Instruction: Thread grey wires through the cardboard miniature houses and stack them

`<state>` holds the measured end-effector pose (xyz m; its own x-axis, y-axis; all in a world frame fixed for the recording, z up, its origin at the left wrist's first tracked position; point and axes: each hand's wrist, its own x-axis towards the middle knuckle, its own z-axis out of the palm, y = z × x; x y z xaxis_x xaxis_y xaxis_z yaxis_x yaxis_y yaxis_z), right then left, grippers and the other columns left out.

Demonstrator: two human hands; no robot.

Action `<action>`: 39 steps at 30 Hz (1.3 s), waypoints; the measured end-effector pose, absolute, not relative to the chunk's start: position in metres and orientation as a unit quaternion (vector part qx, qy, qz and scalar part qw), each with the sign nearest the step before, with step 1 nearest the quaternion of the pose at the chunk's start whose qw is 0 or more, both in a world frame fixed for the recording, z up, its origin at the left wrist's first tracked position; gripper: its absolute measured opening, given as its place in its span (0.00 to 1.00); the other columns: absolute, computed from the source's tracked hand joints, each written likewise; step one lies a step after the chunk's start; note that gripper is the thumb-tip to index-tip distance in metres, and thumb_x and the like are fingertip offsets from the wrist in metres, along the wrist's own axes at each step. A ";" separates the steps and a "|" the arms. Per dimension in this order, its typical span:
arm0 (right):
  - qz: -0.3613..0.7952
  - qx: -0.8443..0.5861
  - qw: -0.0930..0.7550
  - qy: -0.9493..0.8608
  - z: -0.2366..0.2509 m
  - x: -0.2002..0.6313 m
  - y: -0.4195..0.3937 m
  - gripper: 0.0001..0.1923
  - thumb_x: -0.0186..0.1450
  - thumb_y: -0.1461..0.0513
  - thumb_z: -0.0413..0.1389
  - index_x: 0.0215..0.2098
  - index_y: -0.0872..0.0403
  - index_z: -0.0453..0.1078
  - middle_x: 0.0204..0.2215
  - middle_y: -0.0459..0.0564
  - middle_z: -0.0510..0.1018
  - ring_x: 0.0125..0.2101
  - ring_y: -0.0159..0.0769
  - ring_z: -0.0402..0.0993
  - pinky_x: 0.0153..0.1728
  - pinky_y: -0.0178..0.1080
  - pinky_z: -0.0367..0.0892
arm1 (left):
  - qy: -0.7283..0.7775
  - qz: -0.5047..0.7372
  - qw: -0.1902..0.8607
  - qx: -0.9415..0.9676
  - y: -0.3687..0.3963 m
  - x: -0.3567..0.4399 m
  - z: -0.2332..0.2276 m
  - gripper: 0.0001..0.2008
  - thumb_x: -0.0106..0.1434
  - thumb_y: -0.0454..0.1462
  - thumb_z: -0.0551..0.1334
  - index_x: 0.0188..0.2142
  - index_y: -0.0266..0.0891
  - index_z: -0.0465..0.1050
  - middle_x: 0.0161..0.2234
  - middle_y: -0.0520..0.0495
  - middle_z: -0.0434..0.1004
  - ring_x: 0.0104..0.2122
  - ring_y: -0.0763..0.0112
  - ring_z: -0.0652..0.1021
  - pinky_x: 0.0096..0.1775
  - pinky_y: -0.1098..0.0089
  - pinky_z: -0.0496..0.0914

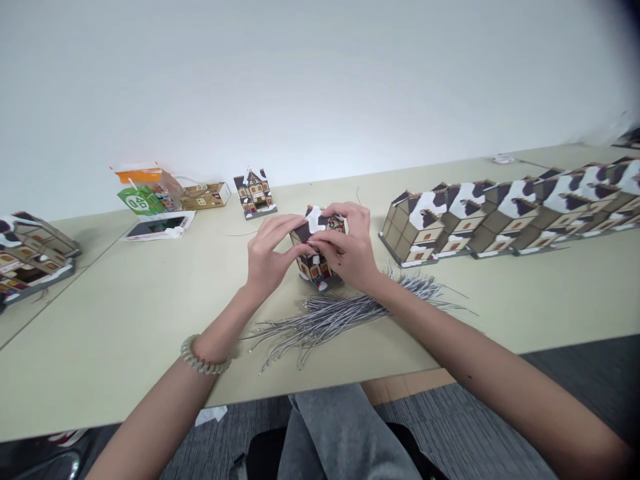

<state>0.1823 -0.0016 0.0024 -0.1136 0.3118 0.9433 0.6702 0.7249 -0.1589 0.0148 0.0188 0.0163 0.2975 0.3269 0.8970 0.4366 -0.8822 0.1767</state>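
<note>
Between my hands stands a small model house (320, 270) with a dark roof and a white snow patch on top. My left hand (270, 257) curls round its left side, thumb and fingers pressed on the roof and front. From the right, my right hand (353, 250) bends over the house, with fingertips pinched close to the left thumb at the front. Whether a small part sits between those fingertips is too small to tell. Just below the house lies a loose bundle of thin grey wires (330, 323), partly under my right forearm.
Several matching houses (425, 227) stand in a row on the right. Another house (255, 193) is at the back, and more (35, 257) sit at the far left. A phone (160, 227), a snack bag (147, 190) and a printed box (205, 195) lie back left.
</note>
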 end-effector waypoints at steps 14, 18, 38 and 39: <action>-0.174 -0.320 0.572 -0.735 -0.009 0.179 0.000 0.06 0.65 0.62 0.52 0.34 0.45 0.70 0.43 0.48 0.70 0.47 0.41 0.63 0.48 0.49 0.59 | -0.260 -0.552 0.043 -0.791 0.021 0.014 0.014 0.16 0.54 0.42 0.67 0.42 0.41 0.75 0.39 0.45 0.80 0.40 0.65 0.78 0.44 0.62 0.73; -0.190 -0.306 0.555 -0.750 -0.007 0.182 -0.001 0.06 0.64 0.63 0.53 0.36 0.45 0.69 0.45 0.49 0.70 0.48 0.42 0.64 0.49 0.50 0.59 | -0.257 -0.554 0.048 -0.791 0.021 0.013 0.013 0.17 0.53 0.42 0.68 0.42 0.40 0.75 0.39 0.44 0.80 0.40 0.65 0.78 0.43 0.63 0.73; -0.067 -0.413 0.550 -0.723 0.006 0.188 -0.002 0.32 0.59 0.45 0.55 0.59 0.44 0.58 0.60 0.56 0.53 0.60 0.52 0.51 0.56 0.57 0.56 | -0.286 -0.580 -0.198 -0.737 0.021 0.016 0.010 0.25 0.45 0.42 0.73 0.42 0.35 0.77 0.41 0.40 0.78 0.40 0.65 0.79 0.49 0.61 0.75; -0.052 -0.414 0.550 -0.724 0.004 0.188 -0.002 0.33 0.59 0.45 0.55 0.59 0.44 0.57 0.60 0.56 0.52 0.60 0.52 0.52 0.56 0.57 0.56 | -0.291 -0.580 -0.204 -0.734 0.020 0.016 0.010 0.24 0.45 0.42 0.73 0.42 0.35 0.77 0.41 0.40 0.78 0.41 0.65 0.79 0.49 0.61 0.75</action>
